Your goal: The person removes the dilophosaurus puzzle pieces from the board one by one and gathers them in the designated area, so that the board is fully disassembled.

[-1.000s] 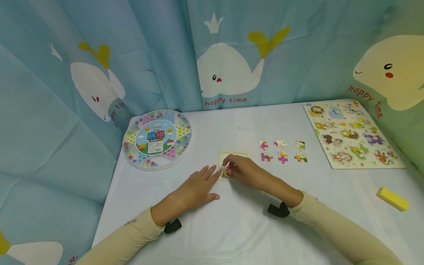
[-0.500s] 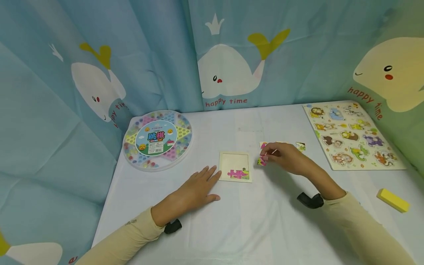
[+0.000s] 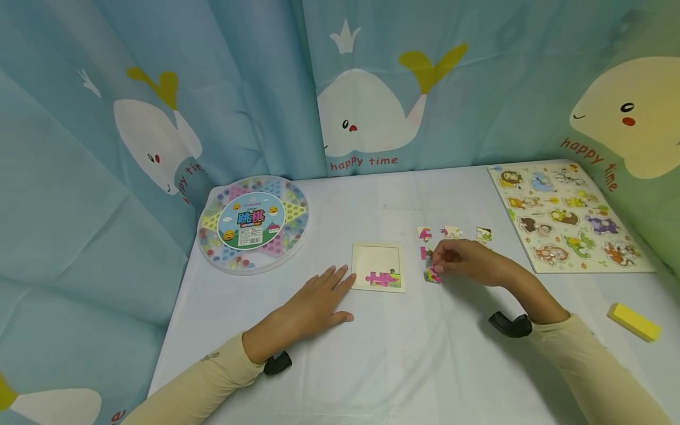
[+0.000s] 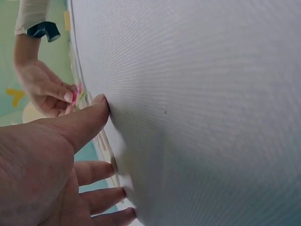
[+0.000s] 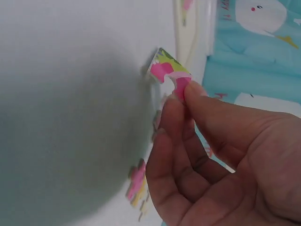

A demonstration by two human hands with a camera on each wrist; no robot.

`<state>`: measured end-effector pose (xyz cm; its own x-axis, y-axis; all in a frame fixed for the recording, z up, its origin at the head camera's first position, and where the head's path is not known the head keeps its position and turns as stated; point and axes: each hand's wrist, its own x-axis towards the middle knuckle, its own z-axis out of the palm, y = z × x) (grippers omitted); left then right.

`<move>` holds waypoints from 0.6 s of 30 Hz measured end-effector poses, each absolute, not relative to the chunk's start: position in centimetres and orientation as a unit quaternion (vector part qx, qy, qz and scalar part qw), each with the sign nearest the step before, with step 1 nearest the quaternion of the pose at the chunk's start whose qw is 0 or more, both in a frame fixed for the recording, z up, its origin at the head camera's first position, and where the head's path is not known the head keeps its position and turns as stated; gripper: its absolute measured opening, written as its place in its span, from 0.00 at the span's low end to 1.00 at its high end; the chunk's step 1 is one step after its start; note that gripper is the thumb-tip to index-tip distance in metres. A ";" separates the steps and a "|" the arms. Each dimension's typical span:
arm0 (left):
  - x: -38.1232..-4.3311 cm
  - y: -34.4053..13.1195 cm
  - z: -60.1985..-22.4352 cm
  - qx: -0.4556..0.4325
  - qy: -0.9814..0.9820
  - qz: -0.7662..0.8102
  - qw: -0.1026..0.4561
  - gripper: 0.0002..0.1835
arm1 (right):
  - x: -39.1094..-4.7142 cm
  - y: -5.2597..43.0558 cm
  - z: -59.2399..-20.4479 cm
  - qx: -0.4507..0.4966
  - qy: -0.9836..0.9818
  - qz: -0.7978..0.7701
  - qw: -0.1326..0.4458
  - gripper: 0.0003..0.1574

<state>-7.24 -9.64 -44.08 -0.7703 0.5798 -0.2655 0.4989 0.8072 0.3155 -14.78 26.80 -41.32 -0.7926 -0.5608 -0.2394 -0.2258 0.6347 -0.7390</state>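
My right hand (image 3: 470,261) pinches a pink and green jigsaw piece (image 5: 163,68) between thumb and fingers, at the near side of a group of loose pieces. My left hand (image 3: 313,304) rests on the white table with fingers spread, its fingertips at the left edge of a square puzzle tray (image 3: 376,258). Joined pink and green pieces (image 3: 381,278) lie along the tray's lower right; the lower left corner shows bare board. Among the loose pieces, one pink piece (image 3: 424,233) and one green and white piece (image 3: 484,234) lie in the back row. My right hand partly hides the front row.
A round Chinese checkers box (image 3: 252,224) lies at the back left. An animal puzzle board (image 3: 571,218) lies at the back right, with a yellow block (image 3: 634,321) nearer at the right. A whale-print curtain (image 3: 366,77) hangs behind the table.
My right hand has lifted the piece from the tray's lower left corner and carried it right, to the loose pieces. The left hand has stayed in place.
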 end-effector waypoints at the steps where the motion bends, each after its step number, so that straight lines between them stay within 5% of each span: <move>1: -7.2 -9.6 -44.1 0.289 0.934 0.114 0.177 0.44 | -14.8 26.7 -41.5 -0.225 0.877 -0.358 0.226 0.03; 18: -7.3 -9.6 -44.1 0.289 0.934 0.111 0.178 0.44 | -14.0 23.9 -41.8 -0.220 0.930 -0.258 0.140 0.10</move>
<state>-7.34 -9.64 -44.10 -0.7693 0.5797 -0.2685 0.5008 0.8082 0.3099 -13.98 23.89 -41.82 -0.8642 -0.4810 -0.1473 -0.3367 0.7707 -0.5411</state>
